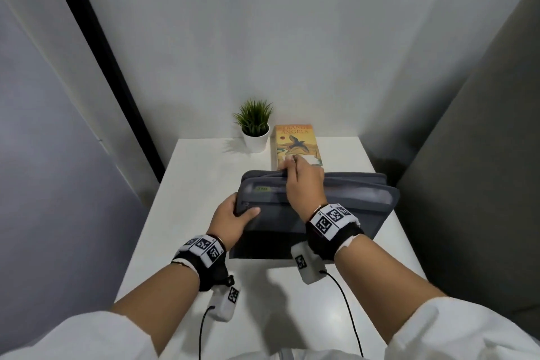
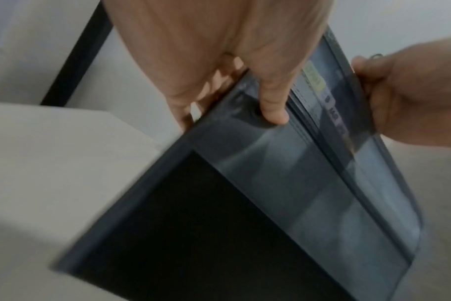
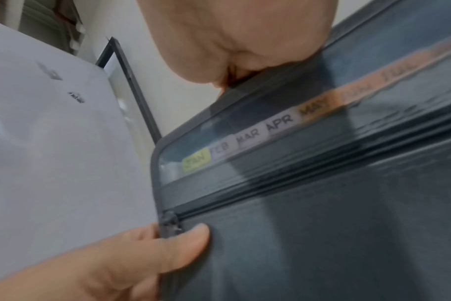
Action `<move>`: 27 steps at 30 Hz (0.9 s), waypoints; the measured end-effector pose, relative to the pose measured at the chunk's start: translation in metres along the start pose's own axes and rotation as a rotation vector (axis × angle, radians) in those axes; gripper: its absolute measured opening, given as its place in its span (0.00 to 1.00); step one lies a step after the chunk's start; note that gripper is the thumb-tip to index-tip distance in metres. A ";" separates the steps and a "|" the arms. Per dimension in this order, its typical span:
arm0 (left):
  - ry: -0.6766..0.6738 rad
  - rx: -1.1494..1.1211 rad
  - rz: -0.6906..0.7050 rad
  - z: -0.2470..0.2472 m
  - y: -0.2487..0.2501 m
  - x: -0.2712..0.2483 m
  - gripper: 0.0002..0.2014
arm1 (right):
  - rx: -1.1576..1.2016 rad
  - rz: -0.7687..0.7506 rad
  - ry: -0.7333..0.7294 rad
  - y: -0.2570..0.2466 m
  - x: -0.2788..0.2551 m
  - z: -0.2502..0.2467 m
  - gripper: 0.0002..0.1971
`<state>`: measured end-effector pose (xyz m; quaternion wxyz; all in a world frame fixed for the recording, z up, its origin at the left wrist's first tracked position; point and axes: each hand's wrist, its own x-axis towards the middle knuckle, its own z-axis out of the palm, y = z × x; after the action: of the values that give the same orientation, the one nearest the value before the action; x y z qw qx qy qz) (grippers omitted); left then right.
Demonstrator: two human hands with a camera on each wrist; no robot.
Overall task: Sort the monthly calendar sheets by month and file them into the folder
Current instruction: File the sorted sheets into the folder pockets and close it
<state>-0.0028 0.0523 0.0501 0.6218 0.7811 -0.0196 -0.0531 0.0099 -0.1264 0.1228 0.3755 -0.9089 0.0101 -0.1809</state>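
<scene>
A grey zip-up expanding folder (image 1: 344, 213) stands tilted on the white table (image 1: 201, 178). My left hand (image 1: 236, 218) grips its left edge near the zipper end, thumb (image 3: 188, 242) on the front face. At the folder's top edge, my right hand (image 1: 299, 181) has its fingers curled over the rim. Through the folder's clear strip (image 3: 322, 234) a row of month tabs (image 3: 252, 138) reads JAN, FEB, MAR, APR, MAY and onward. In the left wrist view the folder (image 2: 283, 193) is blurred. No loose calendar sheet shows plainly.
Behind the folder lie an orange book (image 1: 296, 140) and a small potted plant (image 1: 254, 128) near the table's back edge. Grey partition walls close in on both sides. Bare table (image 1: 306, 316) lies in front of the folder.
</scene>
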 end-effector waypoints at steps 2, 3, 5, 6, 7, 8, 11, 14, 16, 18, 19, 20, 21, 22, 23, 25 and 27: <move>0.039 0.020 0.095 0.013 0.019 0.007 0.12 | 0.039 0.030 0.061 0.018 0.013 -0.020 0.17; 0.040 0.037 0.138 0.017 0.029 0.010 0.09 | 0.035 0.053 0.093 0.030 0.020 -0.033 0.18; 0.049 0.074 0.208 0.017 0.049 0.017 0.06 | -0.015 0.138 0.161 0.061 0.030 -0.059 0.17; 0.067 0.087 0.239 0.013 0.058 0.020 0.06 | -0.036 0.205 0.203 0.079 0.034 -0.074 0.17; 0.094 0.094 0.272 0.007 0.067 0.023 0.06 | -0.040 0.267 0.250 0.097 0.036 -0.090 0.18; 0.124 0.094 0.305 -0.001 0.075 0.025 0.06 | -0.014 0.321 0.289 0.112 0.038 -0.106 0.18; 0.189 0.031 0.366 -0.018 0.099 0.031 0.08 | 0.238 0.488 0.331 0.146 0.048 -0.139 0.19; 0.234 -0.101 0.352 -0.020 0.118 0.037 0.09 | 0.546 0.631 0.146 0.152 0.043 -0.136 0.20; 0.286 -0.230 0.315 -0.021 0.127 0.040 0.09 | 0.630 0.696 0.016 0.151 0.029 -0.117 0.18; 0.327 -0.364 0.294 -0.026 0.132 0.043 0.09 | 0.620 0.737 -0.094 0.156 0.011 -0.101 0.16; 0.341 -0.393 0.288 -0.029 0.132 0.044 0.08 | 0.630 0.751 -0.154 0.161 0.003 -0.097 0.15; 0.344 -0.390 0.277 -0.031 0.130 0.045 0.08 | 0.646 0.750 -0.195 0.167 -0.004 -0.093 0.15; 0.339 -0.369 0.252 -0.031 0.125 0.047 0.07 | 0.677 0.766 -0.209 0.171 -0.008 -0.092 0.16; 0.332 -0.346 0.214 -0.030 0.118 0.048 0.07 | 0.727 0.763 -0.204 0.174 -0.009 -0.090 0.16; 0.329 -0.320 0.169 -0.028 0.108 0.051 0.06 | 0.754 0.747 -0.173 0.176 -0.008 -0.089 0.16; 0.345 -0.234 0.081 -0.021 0.084 0.057 0.07 | 0.872 0.730 -0.128 0.175 -0.005 -0.088 0.18; 0.356 -0.098 -0.011 -0.014 0.056 0.062 0.12 | 0.963 0.762 -0.115 0.173 -0.003 -0.082 0.26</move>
<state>0.0625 0.0471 0.1043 0.6524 0.7471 0.0977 0.0817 -0.0003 -0.3060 0.0566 0.7820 -0.5781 0.2309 0.0309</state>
